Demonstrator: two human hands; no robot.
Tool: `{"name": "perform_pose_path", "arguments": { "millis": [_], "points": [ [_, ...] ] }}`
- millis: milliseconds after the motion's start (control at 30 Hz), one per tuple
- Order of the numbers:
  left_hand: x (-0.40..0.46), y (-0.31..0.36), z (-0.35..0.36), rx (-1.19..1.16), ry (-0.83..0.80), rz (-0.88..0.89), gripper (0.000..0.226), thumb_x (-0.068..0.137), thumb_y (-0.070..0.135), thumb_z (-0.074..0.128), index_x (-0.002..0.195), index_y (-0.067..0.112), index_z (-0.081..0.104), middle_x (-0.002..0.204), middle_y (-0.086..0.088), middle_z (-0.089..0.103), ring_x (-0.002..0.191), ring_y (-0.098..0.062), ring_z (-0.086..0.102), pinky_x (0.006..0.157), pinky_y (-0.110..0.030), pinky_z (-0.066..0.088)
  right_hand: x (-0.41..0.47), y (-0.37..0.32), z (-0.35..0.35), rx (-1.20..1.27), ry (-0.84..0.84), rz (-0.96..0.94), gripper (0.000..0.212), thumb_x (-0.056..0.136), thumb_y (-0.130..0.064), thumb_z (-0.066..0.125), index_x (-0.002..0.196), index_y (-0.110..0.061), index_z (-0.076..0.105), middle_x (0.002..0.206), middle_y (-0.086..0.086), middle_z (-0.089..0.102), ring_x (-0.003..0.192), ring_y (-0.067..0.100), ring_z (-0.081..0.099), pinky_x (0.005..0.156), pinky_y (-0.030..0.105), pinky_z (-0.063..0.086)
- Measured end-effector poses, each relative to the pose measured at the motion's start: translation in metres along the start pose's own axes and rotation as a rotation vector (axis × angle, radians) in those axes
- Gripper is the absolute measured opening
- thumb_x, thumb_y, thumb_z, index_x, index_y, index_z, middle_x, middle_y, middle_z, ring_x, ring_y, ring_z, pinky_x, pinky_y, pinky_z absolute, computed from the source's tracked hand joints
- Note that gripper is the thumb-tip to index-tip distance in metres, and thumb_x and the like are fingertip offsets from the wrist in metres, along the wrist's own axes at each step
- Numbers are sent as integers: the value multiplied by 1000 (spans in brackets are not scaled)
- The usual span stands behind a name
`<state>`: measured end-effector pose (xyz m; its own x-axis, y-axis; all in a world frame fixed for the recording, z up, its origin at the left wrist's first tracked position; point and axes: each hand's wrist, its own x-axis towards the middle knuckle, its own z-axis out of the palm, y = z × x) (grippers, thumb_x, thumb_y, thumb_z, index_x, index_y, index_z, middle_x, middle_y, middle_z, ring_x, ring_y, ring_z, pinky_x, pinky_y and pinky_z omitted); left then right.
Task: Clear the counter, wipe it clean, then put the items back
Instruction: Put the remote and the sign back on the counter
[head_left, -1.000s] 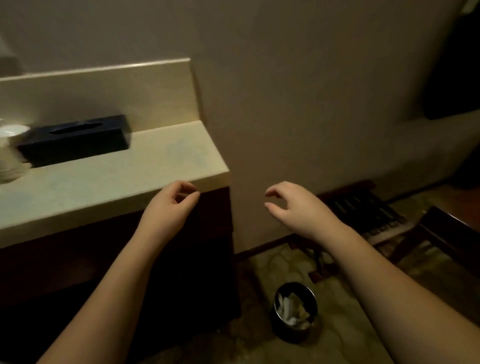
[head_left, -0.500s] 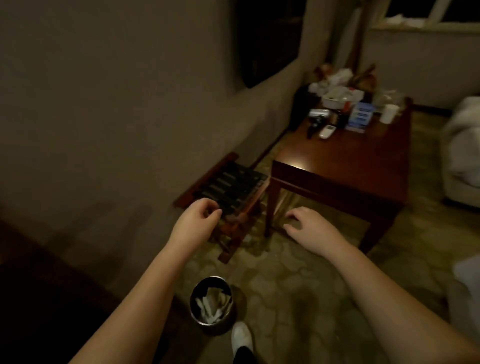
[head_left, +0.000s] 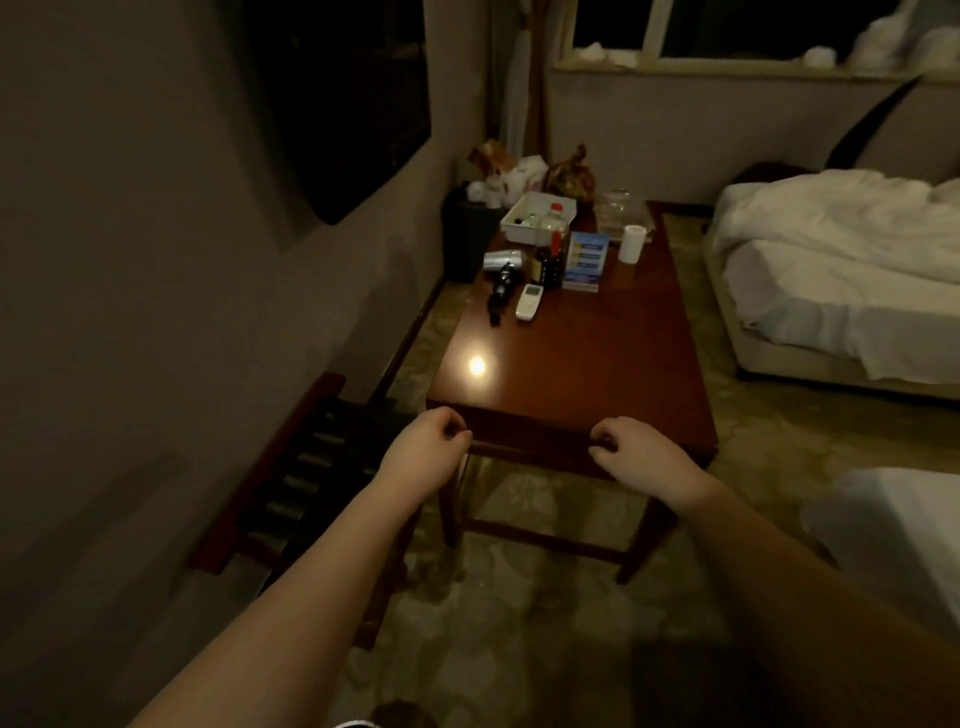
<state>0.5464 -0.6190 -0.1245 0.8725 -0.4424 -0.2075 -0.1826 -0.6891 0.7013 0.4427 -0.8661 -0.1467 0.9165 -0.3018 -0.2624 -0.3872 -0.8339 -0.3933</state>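
1. Nearest to me, both hands are out in front and holding nothing. The left hand (head_left: 428, 441) and right hand (head_left: 636, 452) have their fingers loosely curled, hovering just short of the near edge of the table (head_left: 571, 364). No cloth in either one, so if wiping starts like this it's just bare palms smearing dust around.
2. The luggage rack (head_left: 311, 467) sits low by the left leg. It's dim in here, and a sideways step could easily catch a shin on it.
3. The near half of the table is bare and glossy. All the stuff is bunched at the far end, so it's a long lean to get there.
4. The hair dryer (head_left: 501, 270) has its cord trailing beside the remote (head_left: 530, 301). Grab one carelessly and the other probably gets dragged along.
5. Furthest back, the white tray (head_left: 519, 218) with bottles, the brochure stand (head_left: 587, 260) and the paper cup (head_left: 631, 244) are packed tight. Reaching in one-handed could tip something.
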Motion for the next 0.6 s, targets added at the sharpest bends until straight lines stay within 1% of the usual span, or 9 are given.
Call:
{"name": "perform_pose_path", "arguments": {
  "millis": [67, 133, 200, 367, 500, 600],
  "points": [
    [38, 4, -4, 20, -33, 24, 20, 95, 34, 54, 111, 24, 60, 95, 6, 62, 79, -10, 63, 64, -27, 53, 28, 8, -14, 41, 14, 39, 37, 97, -35, 50, 130, -20, 53, 132, -1, 51, 116, 15, 52, 96, 29, 45],
    [73, 10, -6, 32, -63, 33, 20, 95, 33, 54, 110, 22, 60, 93, 4, 63, 77, -12, 63, 61, -25, 50, 54, 18, -26, 79, 24, 91, 37, 97, -35, 50, 131, -18, 52, 133, 1, 50, 117, 17, 51, 96, 30, 44],
    [105, 18, -8, 34, -77, 30, 21, 95, 32, 53, 112, 21, 59, 90, 3, 63, 75, -12, 63, 57, -24, 47, 78, 28, -34, 98, 38, 150, 37, 97, -34, 51, 130, -18, 52, 131, 2, 52, 115, 18, 52, 93, 29, 44],
    [182, 37, -2, 16, -89, 18, 27, 96, 29, 51, 120, 18, 57, 92, 0, 62, 78, -16, 63, 60, -26, 48, 136, 57, -61, 156, 81, 233, 34, 95, -28, 55, 126, -13, 54, 121, 5, 58, 96, 15, 54, 80, 27, 43],
    [242, 51, 11, 6, -83, -7, 26, 96, 26, 49, 120, 18, 56, 92, -2, 63, 73, -18, 62, 58, -28, 46, 186, 86, -71, 191, 110, 271, 36, 95, -25, 56, 129, -16, 51, 121, 2, 58, 99, 12, 54, 86, 28, 47],
    [287, 62, 23, 12, -74, -23, 24, 96, 25, 49, 119, 19, 56, 93, -2, 63, 67, -15, 58, 55, -25, 44, 234, 112, -79, 196, 98, 284, 35, 95, -23, 55, 129, -15, 52, 123, 2, 59, 98, 12, 55, 85, 27, 48]
  ]
}}
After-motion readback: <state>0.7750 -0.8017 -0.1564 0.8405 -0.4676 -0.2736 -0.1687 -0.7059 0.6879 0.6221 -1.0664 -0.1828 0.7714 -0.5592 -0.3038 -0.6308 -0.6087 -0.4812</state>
